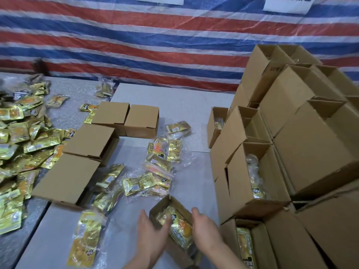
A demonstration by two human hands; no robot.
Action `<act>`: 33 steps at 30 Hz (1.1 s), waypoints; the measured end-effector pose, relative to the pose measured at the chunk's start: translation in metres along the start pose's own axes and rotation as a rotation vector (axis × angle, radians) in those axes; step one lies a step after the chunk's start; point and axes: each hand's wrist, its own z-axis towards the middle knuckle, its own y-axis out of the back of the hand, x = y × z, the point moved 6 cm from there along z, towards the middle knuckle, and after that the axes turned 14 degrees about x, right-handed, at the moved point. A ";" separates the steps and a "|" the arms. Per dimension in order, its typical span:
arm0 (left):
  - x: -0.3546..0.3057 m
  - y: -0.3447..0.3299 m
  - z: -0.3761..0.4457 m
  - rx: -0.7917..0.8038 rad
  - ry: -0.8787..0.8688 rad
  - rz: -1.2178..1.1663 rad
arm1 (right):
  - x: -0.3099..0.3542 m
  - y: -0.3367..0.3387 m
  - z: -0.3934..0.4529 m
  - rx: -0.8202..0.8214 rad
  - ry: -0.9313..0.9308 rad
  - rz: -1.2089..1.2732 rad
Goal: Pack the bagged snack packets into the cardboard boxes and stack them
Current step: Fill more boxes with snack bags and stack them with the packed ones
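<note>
I am gripping the small open box [171,212] on the table [126,226] just left of the box stack [281,152], left hand [153,228] and right hand [204,228] clamping its sides. The bagged packet [179,230] is sticking out; risk: lifting could be spilling it, or toppling the stack.
</note>
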 end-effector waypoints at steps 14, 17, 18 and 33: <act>-0.011 -0.037 0.006 0.202 -0.106 -0.182 | 0.012 -0.006 -0.010 0.002 -0.023 0.422; -0.056 -0.019 -0.004 0.229 -0.161 -0.170 | 0.019 0.028 -0.019 -0.026 -0.042 0.396; -0.075 -0.011 -0.007 0.234 -0.185 -0.169 | 0.024 0.046 -0.024 -0.054 -0.025 0.394; -0.446 0.001 -0.054 0.385 -0.521 -0.081 | -0.002 0.422 -0.142 -0.797 -0.184 0.032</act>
